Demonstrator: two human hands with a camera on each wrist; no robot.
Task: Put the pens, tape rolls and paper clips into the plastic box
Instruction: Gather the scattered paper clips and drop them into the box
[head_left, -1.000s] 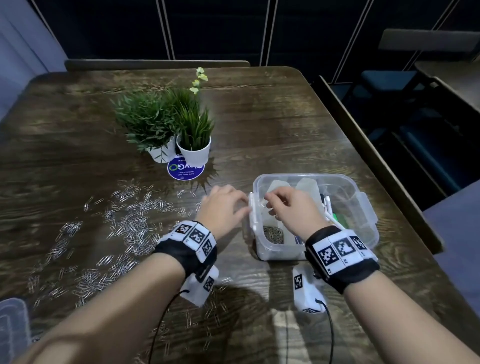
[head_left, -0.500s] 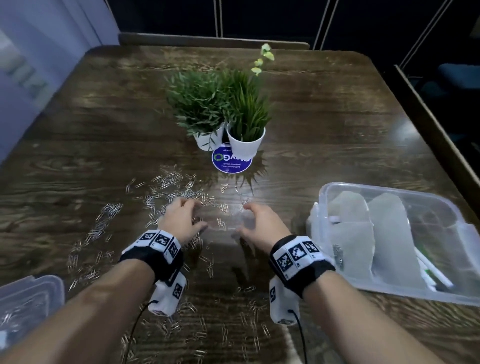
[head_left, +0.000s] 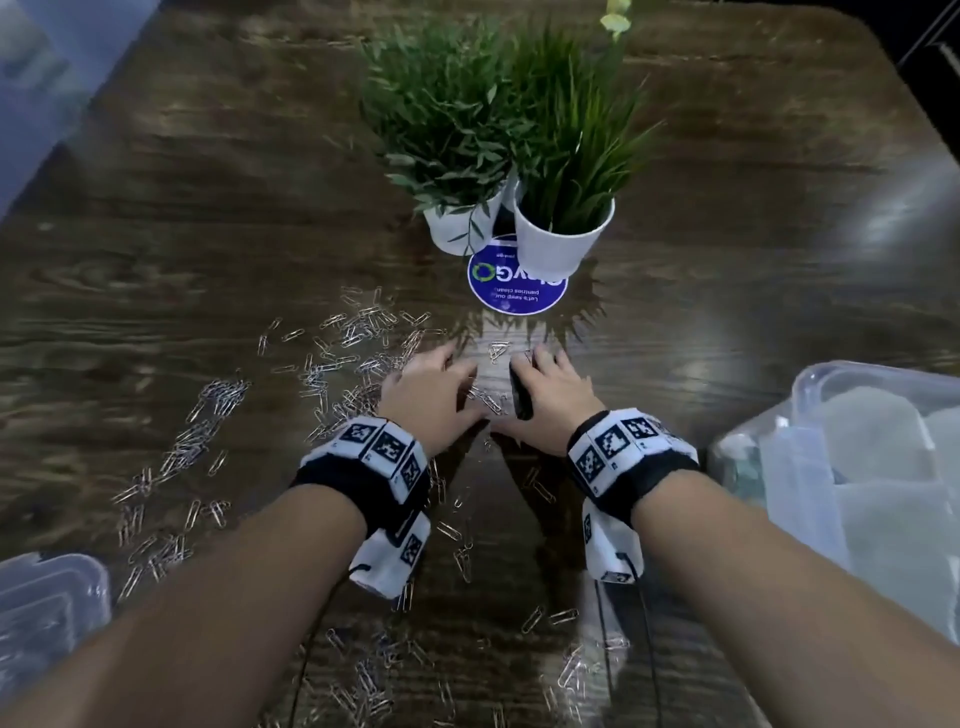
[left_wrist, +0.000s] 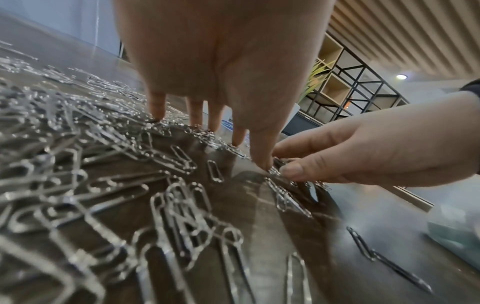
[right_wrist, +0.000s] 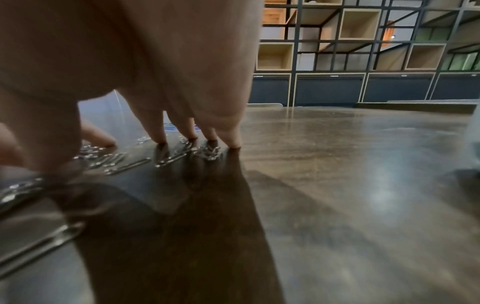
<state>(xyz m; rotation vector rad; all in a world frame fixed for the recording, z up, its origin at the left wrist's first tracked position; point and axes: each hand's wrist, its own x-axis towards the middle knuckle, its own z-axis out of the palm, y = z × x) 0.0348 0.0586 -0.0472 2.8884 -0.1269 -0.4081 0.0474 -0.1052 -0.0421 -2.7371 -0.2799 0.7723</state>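
Silver paper clips (head_left: 353, 338) lie scattered over the dark wooden table, mostly left of centre and toward me. My left hand (head_left: 441, 374) and right hand (head_left: 545, 379) rest side by side on the table, fingertips down on a small cluster of clips (head_left: 488, 402) between them. In the left wrist view my left fingers (left_wrist: 158, 107) stand spread on the clips, and my right hand (left_wrist: 337, 156) has its thumb against a few of them. The right wrist view shows my right fingertips (right_wrist: 159, 137) pressing clips. The clear plastic box (head_left: 810, 395) stands open at the right, its contents blurred.
Two potted plants in white pots (head_left: 561, 234) stand behind the hands on a round blue sticker (head_left: 514, 291). A clear plastic lid (head_left: 47, 603) lies at the near left. More clips lie under and between my forearms. The table's right edge is beyond the box.
Both hands have left the box rim and moved left onto the table among the clips. They have drawn closer together, and the view has shifted left and down.
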